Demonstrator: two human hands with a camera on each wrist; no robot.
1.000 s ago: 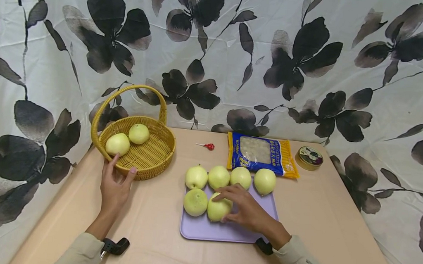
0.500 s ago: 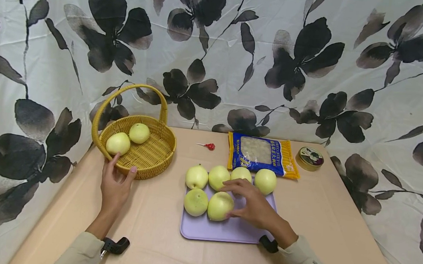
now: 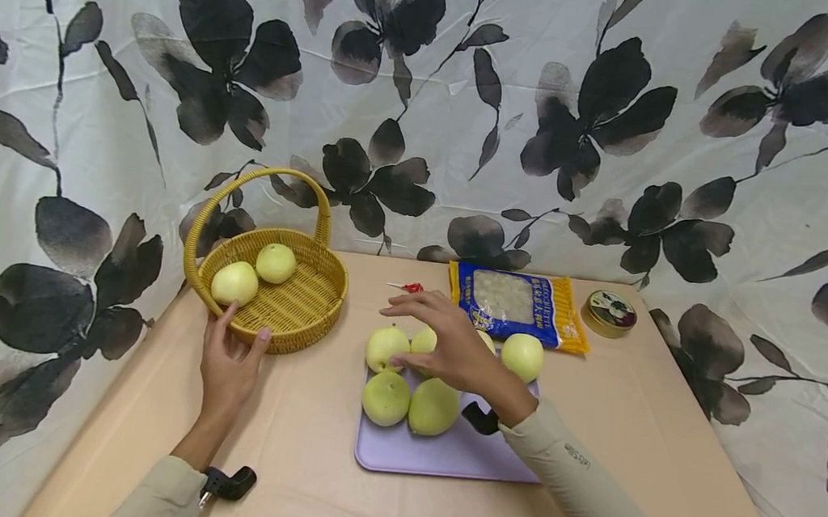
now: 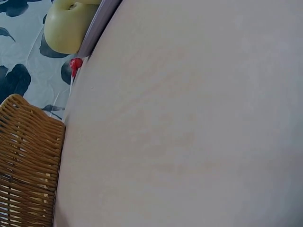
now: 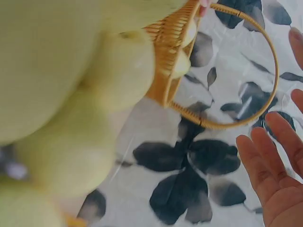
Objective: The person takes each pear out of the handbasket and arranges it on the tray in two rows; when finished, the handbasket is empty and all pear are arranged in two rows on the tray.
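My left hand (image 3: 229,366) is at the near side of the yellow wicker basket (image 3: 298,340), a fingertip over its rim and the thumb against its outer wall. In the basket are two pale green-yellow apples (image 3: 235,283). My right hand (image 3: 454,347) is above the lilac tray (image 3: 442,459), fingers spread and holding nothing. It hides part of the tray's back row of apples. Two apples, one of them a tilted apple (image 3: 435,408), form the front row. In the right wrist view, the right hand's fingers (image 5: 265,165) are extended, with blurred apples (image 5: 125,66) at the left.
Behind the tray lies a blue and yellow food packet (image 3: 506,298), with a round tin (image 3: 608,313) to its right. A small red-headed item (image 3: 412,287) with a thin pale shaft is near the back edge. A floral cloth (image 3: 468,133) hangs behind the table.
My right hand has drawn off the front apple and risen up and left over the back row. That front apple has turned slightly. The left hand stays at the basket.
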